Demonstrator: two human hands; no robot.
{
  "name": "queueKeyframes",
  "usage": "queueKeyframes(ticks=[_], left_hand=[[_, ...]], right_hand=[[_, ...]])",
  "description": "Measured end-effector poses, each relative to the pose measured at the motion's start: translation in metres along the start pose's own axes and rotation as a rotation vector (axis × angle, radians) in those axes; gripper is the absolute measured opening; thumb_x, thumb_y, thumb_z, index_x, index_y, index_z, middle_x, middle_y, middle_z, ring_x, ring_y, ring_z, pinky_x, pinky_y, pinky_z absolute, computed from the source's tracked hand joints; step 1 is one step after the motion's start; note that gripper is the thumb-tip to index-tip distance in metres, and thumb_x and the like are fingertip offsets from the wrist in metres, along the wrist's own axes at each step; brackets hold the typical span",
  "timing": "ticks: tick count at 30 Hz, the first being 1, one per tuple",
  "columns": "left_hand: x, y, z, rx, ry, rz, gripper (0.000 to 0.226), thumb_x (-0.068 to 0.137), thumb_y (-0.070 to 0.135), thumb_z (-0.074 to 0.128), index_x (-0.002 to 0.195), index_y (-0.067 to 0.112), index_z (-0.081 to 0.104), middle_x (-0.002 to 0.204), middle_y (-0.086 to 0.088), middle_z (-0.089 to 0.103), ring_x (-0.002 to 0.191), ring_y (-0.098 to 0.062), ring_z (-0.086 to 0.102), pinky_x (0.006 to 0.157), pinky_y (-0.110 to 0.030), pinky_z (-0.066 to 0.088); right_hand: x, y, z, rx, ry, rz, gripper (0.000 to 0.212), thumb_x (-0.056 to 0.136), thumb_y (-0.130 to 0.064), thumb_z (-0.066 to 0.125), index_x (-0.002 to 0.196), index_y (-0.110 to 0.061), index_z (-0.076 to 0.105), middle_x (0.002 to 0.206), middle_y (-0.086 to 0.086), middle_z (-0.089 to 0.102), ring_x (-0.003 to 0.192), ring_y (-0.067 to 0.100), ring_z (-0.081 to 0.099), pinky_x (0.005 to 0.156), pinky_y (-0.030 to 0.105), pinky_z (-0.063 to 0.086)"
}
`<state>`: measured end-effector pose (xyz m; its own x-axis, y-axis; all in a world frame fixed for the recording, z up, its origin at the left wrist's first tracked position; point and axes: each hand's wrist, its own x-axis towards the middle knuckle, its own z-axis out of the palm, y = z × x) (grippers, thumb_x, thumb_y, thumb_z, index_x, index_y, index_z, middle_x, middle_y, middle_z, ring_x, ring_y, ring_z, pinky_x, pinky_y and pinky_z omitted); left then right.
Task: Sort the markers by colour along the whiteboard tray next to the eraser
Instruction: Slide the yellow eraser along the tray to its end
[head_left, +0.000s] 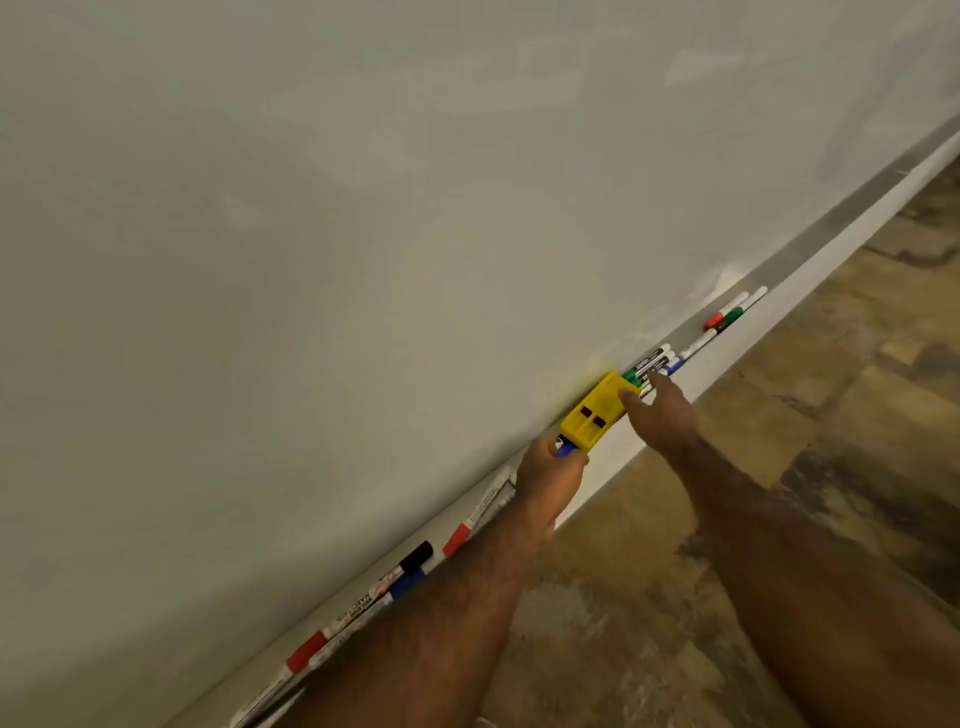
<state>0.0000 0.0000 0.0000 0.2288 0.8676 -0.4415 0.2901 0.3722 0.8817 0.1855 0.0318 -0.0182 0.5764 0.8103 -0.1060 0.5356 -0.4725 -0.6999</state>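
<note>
A yellow eraser lies on the whiteboard tray. My left hand grips a blue-capped marker just left of the eraser. With fingers spread, my right hand touches the eraser's right end and the bunch of green, black and blue markers beside it. Farther right lie a red marker and a green marker. To the left, partly hidden by my forearm, lie a red-capped marker, a black-capped marker, a blue marker and another red-capped marker.
The whiteboard fills the upper left. The tray runs diagonally from bottom left to top right. Below it lies a mottled brown floor.
</note>
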Motion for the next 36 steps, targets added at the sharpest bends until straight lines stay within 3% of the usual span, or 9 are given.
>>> queueKeyframes(ticks=[2, 5, 9, 12, 15, 19, 26, 30, 36], left_hand=[[0.008, 0.003, 0.007, -0.048, 0.013, 0.003, 0.009, 0.082, 0.019, 0.06, 0.089, 0.018, 0.054, 0.067, 0.002, 0.048, 0.061, -0.017, 0.044, 0.059, -0.03, 0.037], [0.018, 0.006, 0.014, -0.143, 0.017, -0.065, 0.017, 0.08, 0.014, 0.058, 0.096, 0.014, 0.056, 0.065, 0.002, 0.045, 0.055, -0.014, 0.041, 0.05, -0.025, 0.033], [0.025, 0.014, 0.017, -0.229, 0.018, -0.117, 0.022, 0.078, 0.01, 0.054, 0.099, 0.016, 0.049, 0.067, -0.001, 0.044, 0.053, -0.016, 0.038, 0.051, -0.025, 0.032], [0.032, 0.015, 0.017, -0.242, 0.009, -0.153, 0.032, 0.078, 0.01, 0.053, 0.109, 0.002, 0.054, 0.064, -0.002, 0.038, 0.051, -0.016, 0.034, 0.05, -0.025, 0.031], [0.034, 0.017, 0.019, -0.246, 0.013, -0.155, 0.005, 0.078, 0.009, 0.053, 0.077, 0.013, 0.05, 0.059, -0.002, 0.036, 0.049, -0.016, 0.033, 0.048, -0.023, 0.03], [0.033, 0.011, 0.02, -0.205, 0.046, -0.126, 0.02, 0.076, 0.006, 0.052, 0.06, 0.017, 0.044, 0.053, 0.0, 0.036, 0.048, -0.017, 0.032, 0.045, -0.023, 0.027], [0.009, -0.005, 0.003, -0.166, 0.134, -0.076, 0.012, 0.077, 0.008, 0.051, 0.081, 0.015, 0.06, 0.058, 0.001, 0.048, 0.049, -0.014, 0.041, 0.042, -0.021, 0.034], [-0.013, -0.016, -0.023, -0.162, 0.227, -0.052, 0.017, 0.078, 0.008, 0.05, 0.087, 0.013, 0.063, 0.063, 0.002, 0.05, 0.05, -0.012, 0.044, 0.05, -0.044, 0.049], [-0.06, -0.034, -0.068, -0.255, 0.404, 0.018, 0.033, 0.079, 0.006, 0.053, 0.109, 0.016, 0.063, 0.094, -0.001, 0.061, 0.08, -0.02, 0.059, 0.068, -0.027, 0.049]], right_hand=[[0.006, -0.004, -0.001, -0.041, -0.024, 0.003, 0.064, 0.09, -0.041, 0.058, 0.141, -0.006, 0.039, 0.145, 0.017, 0.044, 0.132, 0.035, 0.041, 0.106, 0.042, 0.034], [0.015, -0.009, 0.0, -0.052, -0.088, 0.031, 0.061, 0.09, -0.04, 0.057, 0.139, -0.007, 0.042, 0.142, 0.018, 0.048, 0.128, 0.037, 0.044, 0.102, 0.041, 0.036], [0.022, -0.01, 0.002, -0.058, -0.173, 0.059, 0.062, 0.091, -0.043, 0.054, 0.139, -0.007, 0.042, 0.142, 0.017, 0.047, 0.129, 0.036, 0.043, 0.104, 0.042, 0.035], [0.027, -0.01, 0.002, -0.06, -0.208, 0.066, 0.06, 0.092, -0.045, 0.052, 0.137, -0.006, 0.045, 0.137, 0.018, 0.051, 0.124, 0.035, 0.048, 0.104, 0.045, 0.038], [0.027, -0.008, 0.002, -0.061, -0.205, 0.06, 0.058, 0.092, -0.044, 0.051, 0.133, -0.004, 0.048, 0.131, 0.019, 0.055, 0.119, 0.035, 0.051, 0.102, 0.046, 0.041], [0.017, -0.004, -0.001, -0.044, -0.176, 0.054, 0.06, 0.092, -0.043, 0.052, 0.136, -0.002, 0.046, 0.134, 0.02, 0.053, 0.121, 0.035, 0.05, 0.103, 0.046, 0.04], [-0.03, -0.008, -0.002, 0.052, -0.066, 0.049, 0.066, 0.088, -0.049, 0.057, 0.137, -0.005, 0.047, 0.137, 0.017, 0.052, 0.123, 0.034, 0.05, 0.103, 0.047, 0.042], [-0.072, -0.016, 0.003, 0.093, -0.032, 0.008, 0.062, 0.087, -0.047, 0.06, 0.133, -0.005, 0.052, 0.129, 0.019, 0.056, 0.115, 0.033, 0.055, 0.098, 0.048, 0.045], [-0.141, -0.035, 0.022, 0.168, -0.081, -0.02, 0.056, 0.088, -0.048, 0.058, 0.129, -0.01, 0.055, 0.127, 0.017, 0.055, 0.114, 0.031, 0.055, 0.098, 0.048, 0.046]])
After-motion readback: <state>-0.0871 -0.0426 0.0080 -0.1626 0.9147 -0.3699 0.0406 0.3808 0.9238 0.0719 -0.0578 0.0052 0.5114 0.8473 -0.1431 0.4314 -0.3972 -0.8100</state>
